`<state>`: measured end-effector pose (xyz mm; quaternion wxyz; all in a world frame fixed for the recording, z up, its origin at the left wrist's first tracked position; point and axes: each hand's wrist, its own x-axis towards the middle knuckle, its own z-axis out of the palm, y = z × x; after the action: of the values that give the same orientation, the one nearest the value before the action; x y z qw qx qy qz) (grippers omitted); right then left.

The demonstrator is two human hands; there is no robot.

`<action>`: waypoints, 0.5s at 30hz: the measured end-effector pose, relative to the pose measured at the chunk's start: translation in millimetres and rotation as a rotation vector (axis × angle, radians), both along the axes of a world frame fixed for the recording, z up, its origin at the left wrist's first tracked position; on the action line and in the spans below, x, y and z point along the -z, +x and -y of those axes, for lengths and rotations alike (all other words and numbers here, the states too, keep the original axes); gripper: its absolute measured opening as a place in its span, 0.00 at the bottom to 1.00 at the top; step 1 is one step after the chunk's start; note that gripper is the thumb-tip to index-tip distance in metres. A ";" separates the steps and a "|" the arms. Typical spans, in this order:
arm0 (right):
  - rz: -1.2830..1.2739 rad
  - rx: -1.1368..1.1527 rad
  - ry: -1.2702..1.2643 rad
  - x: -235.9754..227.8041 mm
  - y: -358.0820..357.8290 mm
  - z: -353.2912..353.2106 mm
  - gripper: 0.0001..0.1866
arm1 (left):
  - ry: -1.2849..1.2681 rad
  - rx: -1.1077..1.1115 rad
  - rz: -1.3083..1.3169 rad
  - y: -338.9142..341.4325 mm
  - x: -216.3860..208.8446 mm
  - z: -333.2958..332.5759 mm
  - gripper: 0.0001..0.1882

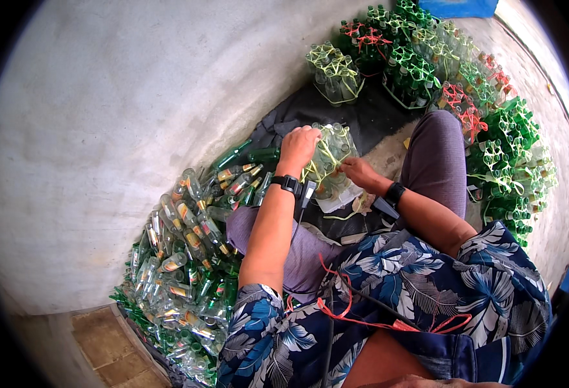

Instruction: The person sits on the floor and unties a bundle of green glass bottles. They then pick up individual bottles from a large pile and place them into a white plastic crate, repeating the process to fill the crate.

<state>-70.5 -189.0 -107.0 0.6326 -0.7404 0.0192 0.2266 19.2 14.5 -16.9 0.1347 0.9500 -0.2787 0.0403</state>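
Note:
Between my knees stands a bundle of clear glass bottles (341,139), upright and laced around the necks with yellow-green plastic twine (324,169). My left hand (302,147) is closed at the bundle's left far corner, its fingertips at the bottle tops; what it grips is hidden. At the near right side my right hand (360,172) pinches a length of the twine. A pale scrap of paper or plastic (338,200) lies just below the bundle.
Loose clear and green bottles (184,258) are heaped on my left along the grey wall (103,149). Tied bundles stand far and right, including a yellow-laced bundle (335,74) and green bottle bundles (507,139). Dark cloth (378,123) covers the floor ahead.

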 end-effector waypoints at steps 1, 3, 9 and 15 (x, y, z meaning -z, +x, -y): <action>0.027 0.000 -0.016 0.8 0.1 -0.7 0.16 | 0.001 -0.009 -0.019 1.1 -0.1 0.1 0.04; 0.080 0.001 -0.048 2.1 0.7 -2.4 0.16 | 0.017 -0.025 -0.062 3.3 -1.5 1.0 0.05; 0.220 -0.027 -0.147 6.1 2.0 -3.6 0.16 | 0.059 -0.057 -0.163 8.4 -6.9 3.7 0.08; 0.267 -0.039 -0.222 8.9 3.5 -5.5 0.17 | 0.037 -0.085 -0.228 11.7 -7.9 5.3 0.09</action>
<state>-67.0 -183.4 -115.9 0.5394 -0.8294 -0.0546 0.1350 30.9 9.3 -9.0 0.1459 0.9618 -0.2216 -0.0676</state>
